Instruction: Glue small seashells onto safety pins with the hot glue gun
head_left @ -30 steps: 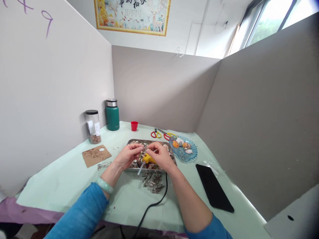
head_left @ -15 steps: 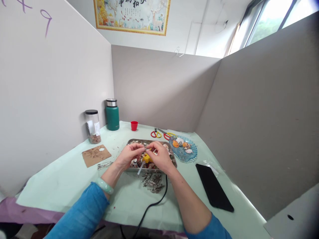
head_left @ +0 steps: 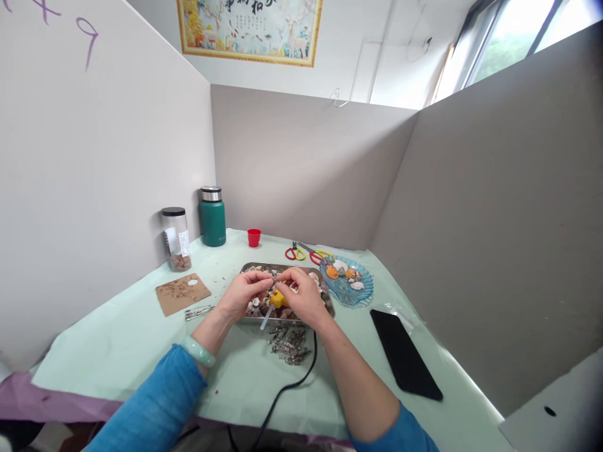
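My left hand (head_left: 245,293) and my right hand (head_left: 304,296) meet over a metal tray (head_left: 324,271) of seashells. Thumb and fingers of each are pinched together, tips almost touching. Between them is something small and thin that I cannot make out. Under my right hand lies a yellow hot glue gun (head_left: 279,299), partly hidden, with a whitish glue stick (head_left: 267,317) poking out toward me. A heap of small metal clips (head_left: 289,345) sits just in front of the tray.
Left are a brown card (head_left: 181,295), several metal clips (head_left: 198,312), a lidded jar (head_left: 176,242) and a green flask (head_left: 213,218). A red cup (head_left: 254,238) and scissors (head_left: 316,256) stand behind. Right lie a blue shell-shaped plate (head_left: 346,298) and black phone (head_left: 406,355). A black cord (head_left: 287,387) runs frontward.
Both hands stay in nearly the same place over the tray, with only a slight shift at the fingertips. Nothing else has visibly moved.
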Motion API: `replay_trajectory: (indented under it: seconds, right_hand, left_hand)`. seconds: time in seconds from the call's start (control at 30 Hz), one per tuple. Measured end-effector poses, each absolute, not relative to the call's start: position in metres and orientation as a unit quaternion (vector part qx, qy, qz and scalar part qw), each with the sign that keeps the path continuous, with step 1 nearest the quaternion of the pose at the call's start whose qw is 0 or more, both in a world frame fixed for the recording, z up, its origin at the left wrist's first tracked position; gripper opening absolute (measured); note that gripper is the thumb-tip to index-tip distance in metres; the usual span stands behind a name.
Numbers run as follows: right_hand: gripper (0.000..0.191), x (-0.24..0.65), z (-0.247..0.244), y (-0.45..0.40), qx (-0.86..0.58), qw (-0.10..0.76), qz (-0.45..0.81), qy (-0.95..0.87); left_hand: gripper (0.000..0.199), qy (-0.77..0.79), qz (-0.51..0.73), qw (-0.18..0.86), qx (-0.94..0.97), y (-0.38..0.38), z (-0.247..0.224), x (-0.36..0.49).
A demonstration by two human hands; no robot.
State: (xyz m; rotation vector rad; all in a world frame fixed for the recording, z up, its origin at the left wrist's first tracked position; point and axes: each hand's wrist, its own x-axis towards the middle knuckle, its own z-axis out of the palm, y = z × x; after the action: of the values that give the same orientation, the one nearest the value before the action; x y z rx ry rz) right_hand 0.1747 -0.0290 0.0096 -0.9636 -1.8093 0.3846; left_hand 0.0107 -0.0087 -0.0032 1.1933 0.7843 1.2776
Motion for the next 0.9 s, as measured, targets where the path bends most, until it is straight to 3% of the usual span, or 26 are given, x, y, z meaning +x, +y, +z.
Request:
replay_trajectory:
  seconds: [0.9]
  right_hand:
    - [0.004, 0.1742, 0.0080, -0.0285, -0.368, 0.519, 0.129, -0.761]
  left_hand:
    - [0.028, 0.333, 0.553, 0.578, 0.499, -0.0087, -0.0026, 0.0117]
